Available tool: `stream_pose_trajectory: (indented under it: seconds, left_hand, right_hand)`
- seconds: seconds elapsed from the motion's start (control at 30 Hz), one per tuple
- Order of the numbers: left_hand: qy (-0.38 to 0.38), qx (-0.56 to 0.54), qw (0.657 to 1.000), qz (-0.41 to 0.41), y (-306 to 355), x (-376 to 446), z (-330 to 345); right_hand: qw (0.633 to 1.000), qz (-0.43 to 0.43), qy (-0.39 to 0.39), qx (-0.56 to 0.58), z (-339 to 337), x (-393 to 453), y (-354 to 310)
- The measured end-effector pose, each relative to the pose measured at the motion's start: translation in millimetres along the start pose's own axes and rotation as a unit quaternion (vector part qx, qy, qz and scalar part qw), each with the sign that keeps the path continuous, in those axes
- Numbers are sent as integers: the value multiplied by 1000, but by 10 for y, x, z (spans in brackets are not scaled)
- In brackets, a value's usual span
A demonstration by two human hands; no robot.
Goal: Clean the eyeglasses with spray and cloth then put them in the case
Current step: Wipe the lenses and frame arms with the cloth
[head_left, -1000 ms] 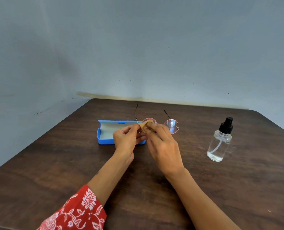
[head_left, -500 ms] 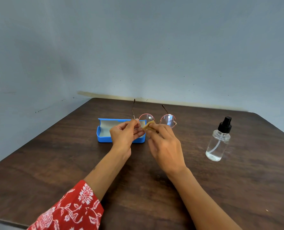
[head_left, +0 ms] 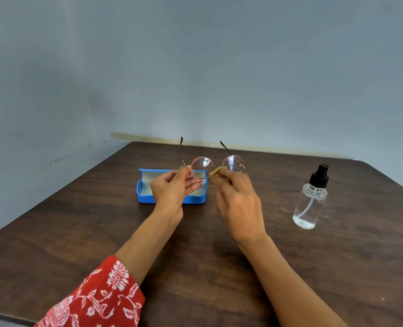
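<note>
Round pink-rimmed eyeglasses [head_left: 203, 165] are held up above the table with both temples unfolded and pointing away from me. My left hand [head_left: 172, 190] pinches the frame at its left hinge. My right hand [head_left: 237, 201] pinches a small tan cloth [head_left: 215, 172] just below the bridge, between the two lenses. The blue case [head_left: 146, 197] lies open on the table behind my left hand, its pale lining showing. A clear spray bottle [head_left: 310, 204] with a black nozzle stands upright to the right, apart from both hands.
The dark wooden table [head_left: 78, 232] ends at a grey wall at the back and on the left. Its right rear corner is rounded. My red patterned sleeve [head_left: 96, 296] shows at the bottom left.
The eyeglasses have been lifted higher. The cloth has come off the left lens, which now shows uncovered, and sits by the bridge. My right hand has shifted a little to the right.
</note>
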State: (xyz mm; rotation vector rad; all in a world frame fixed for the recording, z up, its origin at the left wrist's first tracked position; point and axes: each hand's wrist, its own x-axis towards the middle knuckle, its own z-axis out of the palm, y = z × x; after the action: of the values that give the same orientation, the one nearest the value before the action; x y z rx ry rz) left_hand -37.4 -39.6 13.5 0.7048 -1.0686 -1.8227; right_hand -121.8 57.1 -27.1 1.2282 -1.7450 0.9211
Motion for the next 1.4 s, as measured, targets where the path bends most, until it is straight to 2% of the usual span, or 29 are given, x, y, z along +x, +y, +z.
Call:
stream_pose_trajectory:
  seconds: [0.07, 0.13, 0.33, 0.53, 0.77, 0.83, 1.0, 1.07, 1.27, 1.4]
  left_hand:
    - [4, 2, 1000, 0, -6, 14, 2]
    - [4, 9, 1000, -1, -31, 17, 6]
    - [8, 8, 1000, 3, -21, -7, -4]
    - [12, 5, 1000, 3, 11, -9, 7]
    - [18, 16, 1000, 2, -17, -18, 6]
    - [20, 17, 1000, 3, -3, -18, 2]
    - [22, 24, 999, -5, 13, -7, 14]
    - [13, 33, 999, -9, -3, -7, 24]
    - [7, 38, 999, 0, -14, -22, 5]
    - [9, 37, 999, 0, -3, -32, 13]
  right_hand:
    - [999, 51, 17, -5, -29, 6, 92]
    - [998, 63, 19, -6, -38, 4, 110]
    - [999, -24, -27, 5, 50, -20, -75]
    - [997, 80, 19, 6, -64, -10, 125]
    - [999, 13, -7, 41, 29, -18, -32]
    - [998, 31, 4, 49, 13, -14, 15]
    - [986, 142, 78, 35, -70, -3, 253]
    - [988, 134, 75, 25, -68, 1, 230]
    - [999, 32, 27, 32, 8, -4, 6]
    - [993, 104, 49, 40, -42, 18, 102]
